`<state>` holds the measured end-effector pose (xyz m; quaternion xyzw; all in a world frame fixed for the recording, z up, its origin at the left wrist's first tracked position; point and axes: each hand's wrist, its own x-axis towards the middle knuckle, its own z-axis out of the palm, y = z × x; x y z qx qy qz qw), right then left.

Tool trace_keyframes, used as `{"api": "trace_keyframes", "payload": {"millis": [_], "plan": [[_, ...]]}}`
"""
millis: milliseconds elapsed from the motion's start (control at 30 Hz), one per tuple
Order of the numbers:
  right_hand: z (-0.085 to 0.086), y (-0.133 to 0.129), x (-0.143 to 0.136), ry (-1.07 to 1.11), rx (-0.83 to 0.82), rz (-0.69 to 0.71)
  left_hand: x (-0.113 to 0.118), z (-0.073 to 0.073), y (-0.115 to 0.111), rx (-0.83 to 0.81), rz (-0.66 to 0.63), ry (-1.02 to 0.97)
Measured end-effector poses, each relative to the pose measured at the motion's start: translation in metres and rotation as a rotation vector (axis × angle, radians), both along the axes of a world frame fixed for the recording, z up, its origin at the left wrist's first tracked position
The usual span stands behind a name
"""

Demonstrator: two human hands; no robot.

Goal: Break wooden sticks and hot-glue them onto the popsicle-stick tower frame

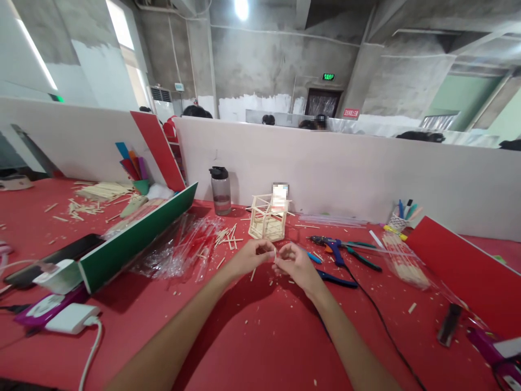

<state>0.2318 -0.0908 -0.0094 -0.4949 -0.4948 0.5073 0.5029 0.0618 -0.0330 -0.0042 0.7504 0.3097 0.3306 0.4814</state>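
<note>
Centrally — a pale piece [275,254], between left grip [253,256] and right grip [299,267].

This looks like a shared craft workshop in a roughly finished building: in front of the white partition [345,168], a red worktop [252,336] carries a glue gun [334,251], pliers [368,260] and wooden sticks [222,237]; beyond the partition show people's heads [197,112], a concrete wall [252,60] (patchily whitewashed) and an exit sign [328,77].

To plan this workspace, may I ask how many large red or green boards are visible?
3: a green board at left, the rear red board beyond it, and the right-hand red board.
</note>
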Motion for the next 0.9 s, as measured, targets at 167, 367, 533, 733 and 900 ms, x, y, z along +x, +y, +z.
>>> {"api": "trace_keyframes", "payload": {"millis": [167,367,533,733,900], "plan": [[0.000,0.000,0.024,-0.481,0.097,-0.006,-0.007,-0.009,0.000,0.088,-0.324,0.334],[0.009,-0.002,0.032,-0.580,0.087,0.078,0.000,-0.025,-0.001,0.121,-0.307,0.393],[0.004,-0.001,0.026,-0.324,0.003,0.098,0.006,-0.016,-0.002,-0.013,-0.104,0.135],[0.001,0.001,0.018,-0.037,-0.015,0.049,0.012,-0.005,-0.005,-0.206,0.082,-0.223],[0.002,-0.001,0.014,0.031,-0.044,0.037,0.012,-0.001,-0.009,-0.269,0.101,-0.237]]}}
